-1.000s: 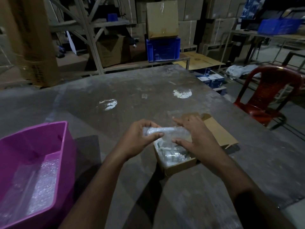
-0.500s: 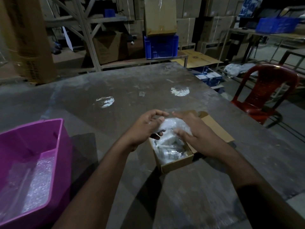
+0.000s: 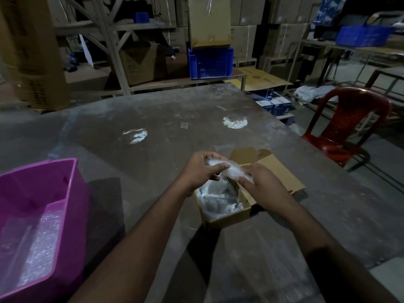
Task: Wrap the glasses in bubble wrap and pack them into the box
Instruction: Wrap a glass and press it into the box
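A small open cardboard box point(image 3: 229, 217) lies on the table in front of me, its flaps spread to the right. Bubble-wrapped bundles point(image 3: 218, 197) fill its inside. Above the box's far end I hold a bubble-wrapped bundle point(image 3: 229, 169) with both hands. My left hand point(image 3: 201, 169) grips its left end, thumb over the top. My right hand point(image 3: 262, 184) pinches its right end with curled fingers. The glasses themselves are hidden inside the wrap.
A pink plastic tub point(image 3: 41, 215) with bubble wrap sheets inside stands at the table's left front. A red plastic chair point(image 3: 347, 125) is off the table's right side. Shelving, cartons and a blue crate point(image 3: 209, 60) stand behind the table point(image 3: 153, 127).
The wrapped bundle has been turned and shifted toward the box's far end; my left hand now grips its left end from above and my right hand has slid to its right end.
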`<state>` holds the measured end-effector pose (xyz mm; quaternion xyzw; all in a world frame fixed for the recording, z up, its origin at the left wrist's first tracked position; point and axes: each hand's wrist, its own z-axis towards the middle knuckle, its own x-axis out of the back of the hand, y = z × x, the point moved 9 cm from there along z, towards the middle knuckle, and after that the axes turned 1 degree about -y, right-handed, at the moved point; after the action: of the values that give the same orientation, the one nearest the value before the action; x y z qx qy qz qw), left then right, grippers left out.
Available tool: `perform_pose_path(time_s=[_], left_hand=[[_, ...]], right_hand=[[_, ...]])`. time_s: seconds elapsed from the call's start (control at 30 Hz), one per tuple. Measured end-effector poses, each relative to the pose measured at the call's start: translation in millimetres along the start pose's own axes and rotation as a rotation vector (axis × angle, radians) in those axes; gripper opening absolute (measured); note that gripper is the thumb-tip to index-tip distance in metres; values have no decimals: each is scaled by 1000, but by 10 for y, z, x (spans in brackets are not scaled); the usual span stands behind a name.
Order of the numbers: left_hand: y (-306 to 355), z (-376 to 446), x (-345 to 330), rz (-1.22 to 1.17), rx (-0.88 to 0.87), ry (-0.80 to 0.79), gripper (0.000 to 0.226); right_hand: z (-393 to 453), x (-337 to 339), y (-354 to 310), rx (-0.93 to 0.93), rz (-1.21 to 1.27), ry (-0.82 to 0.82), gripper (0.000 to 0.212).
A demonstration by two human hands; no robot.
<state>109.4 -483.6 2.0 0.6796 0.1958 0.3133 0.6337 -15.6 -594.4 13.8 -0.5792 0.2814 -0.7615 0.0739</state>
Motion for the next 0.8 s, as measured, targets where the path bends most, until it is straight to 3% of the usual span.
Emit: perform_pose_path(time_s=[0.13,0.47,0.8], left_hand=[[-237,191,-20,129,-4,40,16],[-574,470,-206,113,154,-48,16],[-471,578,-290,547,47,-42,11]], right_hand=[[-80,-151,140,-87,-68,16,40],[-156,-275,166,-99,-118,98,31],[-180,-424,96,-90,-352,6,17]])
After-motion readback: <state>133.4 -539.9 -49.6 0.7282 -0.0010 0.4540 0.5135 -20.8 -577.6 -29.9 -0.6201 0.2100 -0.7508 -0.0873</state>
